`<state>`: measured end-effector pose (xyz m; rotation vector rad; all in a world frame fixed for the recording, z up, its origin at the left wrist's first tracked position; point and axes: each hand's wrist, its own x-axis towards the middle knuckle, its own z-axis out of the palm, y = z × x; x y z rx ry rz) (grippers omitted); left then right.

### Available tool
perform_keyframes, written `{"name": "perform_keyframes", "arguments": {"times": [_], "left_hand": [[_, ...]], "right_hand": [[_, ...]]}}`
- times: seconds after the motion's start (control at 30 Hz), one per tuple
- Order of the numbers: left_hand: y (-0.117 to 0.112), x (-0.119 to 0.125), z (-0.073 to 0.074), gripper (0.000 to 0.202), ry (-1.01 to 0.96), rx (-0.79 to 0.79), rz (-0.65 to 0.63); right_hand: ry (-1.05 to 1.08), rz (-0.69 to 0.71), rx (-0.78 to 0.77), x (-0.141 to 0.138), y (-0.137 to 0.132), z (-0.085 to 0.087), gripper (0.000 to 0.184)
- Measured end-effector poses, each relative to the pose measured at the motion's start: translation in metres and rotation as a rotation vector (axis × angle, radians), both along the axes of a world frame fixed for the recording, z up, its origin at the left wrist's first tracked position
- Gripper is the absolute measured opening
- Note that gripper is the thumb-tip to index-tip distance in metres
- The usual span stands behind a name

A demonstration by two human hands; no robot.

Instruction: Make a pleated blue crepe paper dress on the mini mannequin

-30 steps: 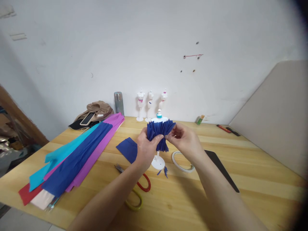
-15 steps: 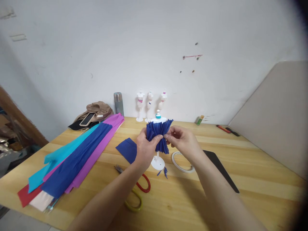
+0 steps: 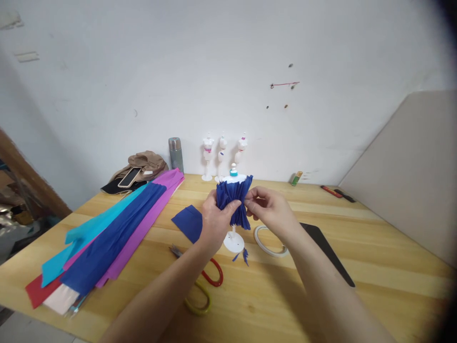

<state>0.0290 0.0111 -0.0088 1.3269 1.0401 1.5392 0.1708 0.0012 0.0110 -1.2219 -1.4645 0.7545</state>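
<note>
A small white dress form (image 3: 233,178) with a teal neck band stands upright on its round base. Pleated dark blue crepe paper (image 3: 233,190) is wrapped about its body, flaring above and below the waist. My left hand (image 3: 217,216) is closed around the left side of the paper, its thumb pressed across the front at the waist. At the right side, my right hand (image 3: 267,205) pinches the paper's edge between thumb and forefinger. The back of the form is hidden. Blue scraps (image 3: 245,256) lie by the base.
Scissors (image 3: 212,272) lie under my left forearm, near a blue paper piece (image 3: 189,221). A white tape roll (image 3: 262,245) and a black board (image 3: 328,250) are at right. Coloured crepe sheets (image 3: 117,233) lie left; more dress forms (image 3: 207,155) and a flask (image 3: 175,155) stand behind.
The paper's upper right edge has drawn in slightly towards the form. My right hand has shifted a little, still pinching at the waist. My left hand keeps its hold.
</note>
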Motion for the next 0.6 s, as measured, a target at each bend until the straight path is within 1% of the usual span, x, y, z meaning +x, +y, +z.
{"name": "perform_keyframes", "arguments": {"times": [0.07, 0.23, 0.37, 0.6], "left_hand": [[0.0006, 0.0002, -0.0009, 0.023, -0.003, -0.001, -0.006], [0.0009, 0.0006, -0.0001, 0.023, -0.008, 0.002, -0.001], [0.0004, 0.0006, 0.0014, 0.024, -0.006, -0.003, 0.004], [0.0006, -0.0007, 0.0017, 0.024, 0.005, -0.006, 0.013]], "right_hand": [[0.021, 0.020, -0.014, -0.0003, -0.0010, 0.0004, 0.022], [0.058, -0.004, -0.025, -0.0023, 0.0007, -0.0013, 0.026], [0.078, 0.023, -0.011, -0.0022, 0.0041, -0.0040, 0.027], [0.052, 0.021, -0.033, -0.0014, 0.0046, -0.0028, 0.029]]}}
